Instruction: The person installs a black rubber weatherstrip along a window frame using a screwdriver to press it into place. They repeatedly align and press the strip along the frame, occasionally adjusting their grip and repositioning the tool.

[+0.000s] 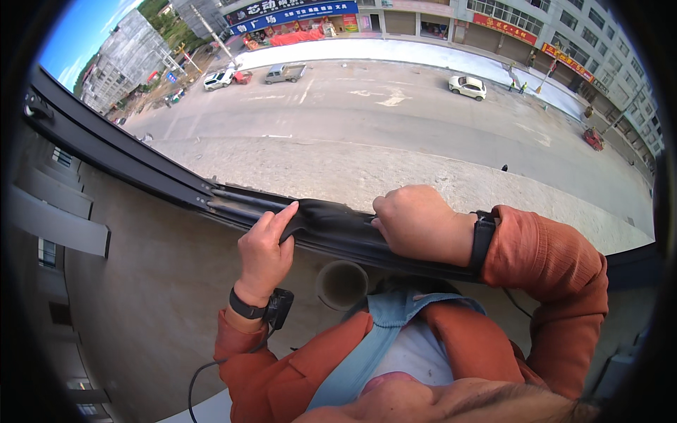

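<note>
A dark window frame (233,204) with rails runs across the opening in front of me. Over its sill lies a limp, glossy black cloth or film (328,213), bunched between my hands. My left hand (266,250) is at the inner edge of the sill, its index finger stretched along the black material and its thumb against a fold of it. On the right, my right hand (416,222) is closed in a fist over the sill, at the right end of the black material. What lies inside that fist is mostly hidden.
Below the sill, a round pale bucket (342,285) stands on the floor. A thin black cable (194,384) hangs from my left wrist device. Outside, far below, are a road with a white car (467,87), a pickup truck (285,72) and shopfronts.
</note>
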Demonstrator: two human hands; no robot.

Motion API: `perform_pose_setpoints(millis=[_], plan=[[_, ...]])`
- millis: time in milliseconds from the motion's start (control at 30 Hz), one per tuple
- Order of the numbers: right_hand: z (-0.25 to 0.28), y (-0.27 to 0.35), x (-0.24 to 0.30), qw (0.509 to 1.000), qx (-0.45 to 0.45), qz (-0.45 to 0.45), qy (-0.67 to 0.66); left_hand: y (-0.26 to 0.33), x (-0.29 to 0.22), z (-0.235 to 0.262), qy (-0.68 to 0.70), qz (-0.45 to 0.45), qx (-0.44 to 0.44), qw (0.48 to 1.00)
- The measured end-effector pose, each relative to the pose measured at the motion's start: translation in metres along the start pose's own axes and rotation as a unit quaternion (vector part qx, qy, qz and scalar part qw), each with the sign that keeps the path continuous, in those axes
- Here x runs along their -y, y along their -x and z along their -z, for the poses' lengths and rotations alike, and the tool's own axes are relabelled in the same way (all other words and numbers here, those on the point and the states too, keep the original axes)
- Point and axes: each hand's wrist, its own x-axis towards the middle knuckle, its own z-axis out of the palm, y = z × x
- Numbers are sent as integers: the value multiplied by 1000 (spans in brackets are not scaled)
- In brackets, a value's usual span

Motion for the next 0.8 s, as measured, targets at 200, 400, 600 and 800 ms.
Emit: perform_pose_setpoints(millis=[200,400,600,800], plan=[[0,-41,17,999,0,54,5,5,25,8,-38,35,-34,998],[-8,-73,29,997,10,71,-2,7,46,12,-70,82,-64,992],[-8,-111,44,994,10,105,-3,7,69,23,-102,117,-70,985],[-17,-137,57,995,4,98,-8,4,86,26,-118,76,-98,985]])
